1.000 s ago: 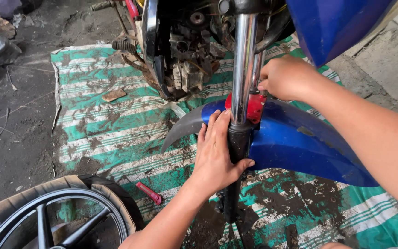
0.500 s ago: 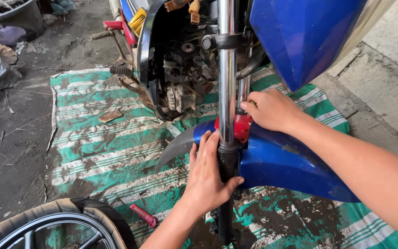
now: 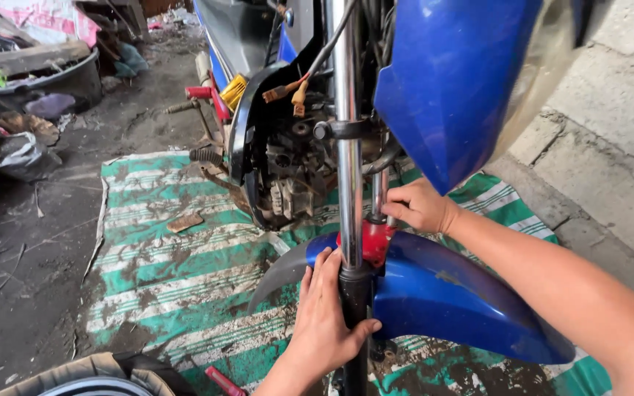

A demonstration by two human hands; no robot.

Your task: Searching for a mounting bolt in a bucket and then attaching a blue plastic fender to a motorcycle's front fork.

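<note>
Left hand (image 3: 324, 323): fingers straight and together, thumb hooked round the black lower sleeve of the fork leg (image 3: 354, 308), palm pressed flat against it. Right hand (image 3: 418, 207): fingers curled and pinched together at the thin second chrome tube, just above the red fork part (image 3: 370, 242); what sits between the fingertips cannot be told.

Fork leg: upright chrome tube at frame centre, running from the top edge down into the black sleeve, between the two hands.

Blue front fender (image 3: 449, 301): curved, glossy, mud-flecked, touching the fork at the red part, lying under the right forearm.

Blue body panel (image 3: 449, 81): large, glossy, hanging above the right hand.

Engine block (image 3: 288, 176): grimy, behind the fork, with orange wire connectors (image 3: 291, 94) above it.

Striped mat (image 3: 170, 271): green and white, muddy, spread on the dirt floor beneath everything.

Red-handled tool (image 3: 223, 383): on the mat, lower edge, near the left wrist.

Wheel rim (image 3: 104, 385): lower left corner, partly visible.

Labels, signs: none legible.
</note>
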